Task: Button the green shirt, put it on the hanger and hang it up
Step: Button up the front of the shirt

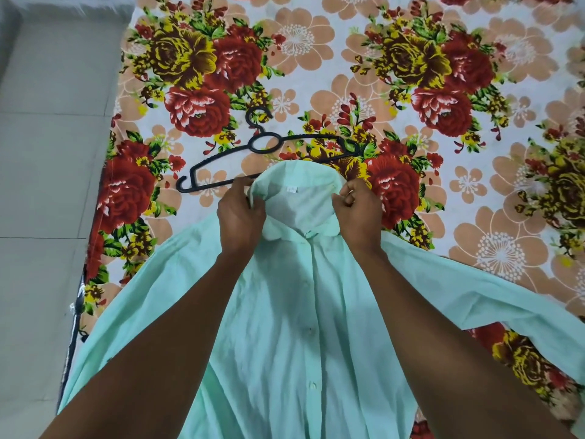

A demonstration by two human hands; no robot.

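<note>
The mint-green shirt lies front up on the bed, its placket closed with buttons down the middle and its sleeves spread to both sides. My left hand pinches the left side of the raised collar. My right hand grips the collar's right side. A small white label shows inside the neck. The black plastic hanger lies flat on the bed just beyond the collar, hook pointing away; its lower bar runs behind the collar and is partly hidden.
A floral bedsheet with red and yellow roses covers the bed. The bed's left edge drops to a pale tiled floor.
</note>
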